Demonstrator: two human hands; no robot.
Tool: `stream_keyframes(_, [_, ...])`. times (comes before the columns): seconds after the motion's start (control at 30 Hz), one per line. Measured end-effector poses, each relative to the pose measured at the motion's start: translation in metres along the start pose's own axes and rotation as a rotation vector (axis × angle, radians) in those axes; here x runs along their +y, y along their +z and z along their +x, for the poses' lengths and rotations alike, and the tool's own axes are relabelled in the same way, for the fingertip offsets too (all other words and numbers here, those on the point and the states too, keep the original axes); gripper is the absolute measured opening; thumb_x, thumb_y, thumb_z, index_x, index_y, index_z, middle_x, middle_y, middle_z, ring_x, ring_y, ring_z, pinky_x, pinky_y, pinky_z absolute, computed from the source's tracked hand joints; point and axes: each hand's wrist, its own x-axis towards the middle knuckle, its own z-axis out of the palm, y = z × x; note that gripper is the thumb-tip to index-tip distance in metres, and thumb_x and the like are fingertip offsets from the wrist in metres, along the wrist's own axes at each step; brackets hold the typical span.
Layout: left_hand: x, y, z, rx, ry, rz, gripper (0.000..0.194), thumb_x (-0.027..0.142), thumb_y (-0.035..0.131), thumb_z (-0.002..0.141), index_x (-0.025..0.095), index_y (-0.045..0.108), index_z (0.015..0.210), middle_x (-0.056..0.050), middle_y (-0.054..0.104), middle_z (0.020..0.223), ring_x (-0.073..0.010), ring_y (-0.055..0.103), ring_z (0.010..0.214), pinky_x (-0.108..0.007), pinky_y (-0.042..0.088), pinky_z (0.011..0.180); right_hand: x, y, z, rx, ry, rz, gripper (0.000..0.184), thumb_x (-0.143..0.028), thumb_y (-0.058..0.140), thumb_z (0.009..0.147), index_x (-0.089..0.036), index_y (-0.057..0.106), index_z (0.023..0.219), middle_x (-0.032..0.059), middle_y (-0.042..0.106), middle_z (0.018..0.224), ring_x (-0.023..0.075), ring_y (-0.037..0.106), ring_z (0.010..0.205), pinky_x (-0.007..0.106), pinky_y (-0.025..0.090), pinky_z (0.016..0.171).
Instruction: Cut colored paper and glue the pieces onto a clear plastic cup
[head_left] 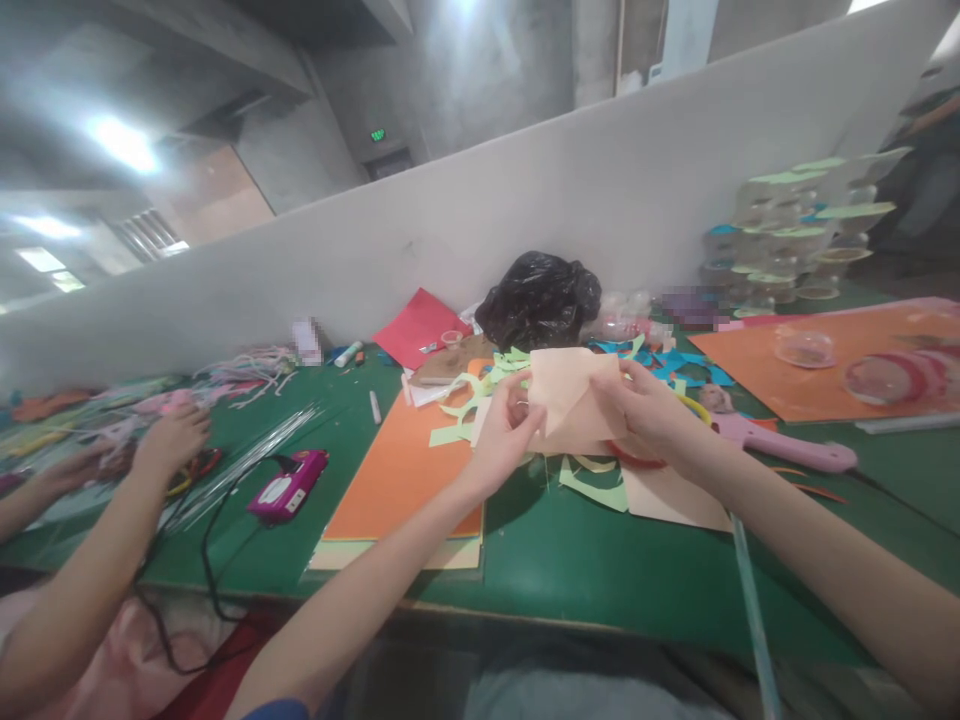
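A pale peach sheet of craft paper point(566, 395) is held up over the table, spread between my two hands. At its left edge, my left hand point(506, 430) grips it with thumb and curled fingers. My right hand point(649, 410) pinches the sheet's right side, the thumb lying on its front. Beneath and behind are light green paper scraps point(600, 485), partly hidden by my hands. Another pale sheet point(675, 497) lies under my right forearm. To the left of my left hand rests a stack topped by an orange sheet point(409, 475).
A pink glue gun point(795, 445) with a cord lies at right, near an orange sheet point(750, 370) carrying plastic cups. A black plastic bag point(538, 300) sits against the partition. At left are a magenta box point(289, 487) with a black cable and a co-worker's hand point(174, 440).
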Motion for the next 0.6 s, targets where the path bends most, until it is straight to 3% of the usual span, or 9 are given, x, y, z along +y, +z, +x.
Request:
stream_keyframes(0.23, [0.0012,0.0005,-0.0005,0.039,-0.051,-0.011,0.054,0.035,0.066,0.086,0.025,0.041,0.133,0.002,0.056,0.088,-0.0109,0.058,0.074,-0.025,0.046,0.071,0.0091,-0.0035,0.0044,-0.202,0.06,0.164,0.037,-0.035,0.072,0.074,-0.021,0.059,0.106,0.0089,0.074,0.095,0.0241,0.071,0.077,0.035,0.057,0.063])
stream_keyframes(0.37, [0.0025,0.0002,-0.0006,0.021,-0.072,-0.057,0.057,0.04,0.068,0.085,0.022,0.043,0.133,0.004,0.057,0.08,-0.0113,0.058,0.07,-0.024,0.046,0.066,0.0082,-0.0041,0.0016,-0.191,0.082,0.138,0.036,-0.033,0.073,0.072,-0.021,0.058,0.102,0.0069,0.074,0.091,0.0209,0.069,0.07,0.031,0.055,0.058])
stream_keyframes(0.53, [0.0035,0.0004,-0.0006,-0.038,-0.166,-0.177,0.077,0.048,0.074,0.08,0.022,0.036,0.142,-0.004,0.072,0.094,-0.0181,0.07,0.081,-0.028,0.052,0.07,0.0037,-0.0035,-0.0036,-0.201,0.046,0.052,0.038,-0.04,0.073,0.073,-0.021,0.058,0.101,0.0071,0.073,0.089,0.0222,0.07,0.074,0.031,0.055,0.058])
stream_keyframes(0.6, [0.0032,0.0003,-0.0004,-0.071,-0.204,-0.181,0.079,0.048,0.078,0.076,0.02,0.04,0.139,-0.006,0.075,0.095,-0.0207,0.072,0.082,-0.03,0.054,0.071,0.004,-0.0035,-0.0037,-0.218,0.036,0.024,0.038,-0.041,0.072,0.074,-0.02,0.058,0.103,0.0077,0.073,0.09,0.0221,0.07,0.076,0.03,0.056,0.059])
